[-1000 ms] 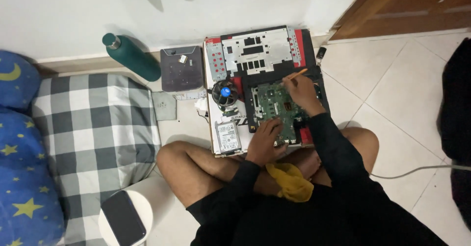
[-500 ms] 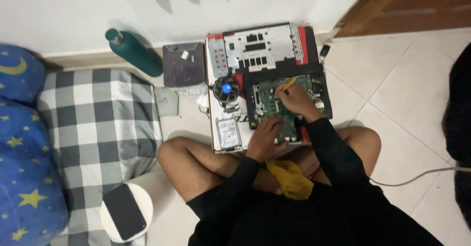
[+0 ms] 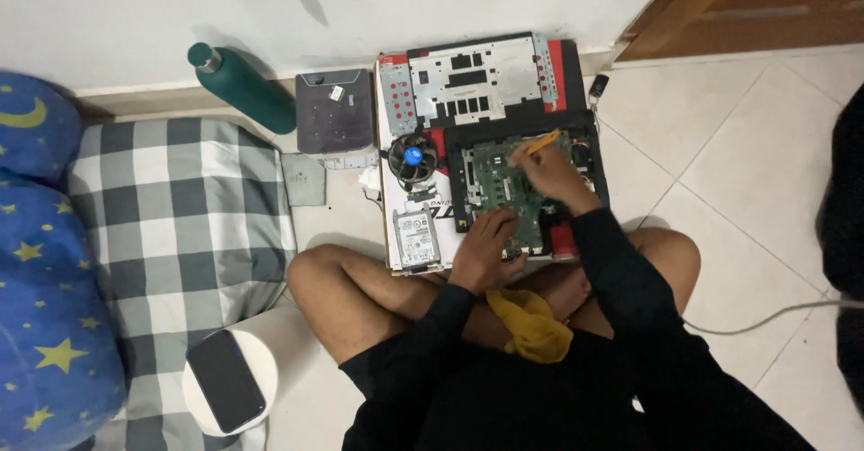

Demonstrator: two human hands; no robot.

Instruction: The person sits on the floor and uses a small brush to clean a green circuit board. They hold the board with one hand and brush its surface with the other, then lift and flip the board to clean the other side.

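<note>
Nearest the camera a yellow cloth [image 3: 531, 325] lies bunched in the lap of the seated person, whose legs are crossed on the pale tiled floor [image 3: 747, 190]. Just beyond it the left hand [image 3: 486, 244] lies on the near edge of a green circuit board [image 3: 504, 190], fingers curled down against it; whether it grips anything there cannot be told. The board sits in an opened black laptop shell [image 3: 463, 158] lying on the floor in front of the knees. Further on, the right hand [image 3: 549, 172] is clenched around a slim yellow-handled tool [image 3: 543, 141], its tip held over the far right part of the board (the exact contact point is too small to make out). Left of the board, a small silver drive [image 3: 415, 237] lies near the left knee, and beyond it stands a round black fan [image 3: 412, 157] with a blue hub. Farther still, a grey metal panel [image 3: 468, 77] with cut-outs rests on a red and black base against the wall, with a dark square box [image 3: 335, 109] beside it and a green bottle [image 3: 241, 86] lying tilted to its left. Off to the left are a grey checked cushion [image 3: 180, 208], a blue starred pillow [image 3: 45, 307], and a dark phone [image 3: 227, 379] on a round white stool [image 3: 200, 399].
</note>
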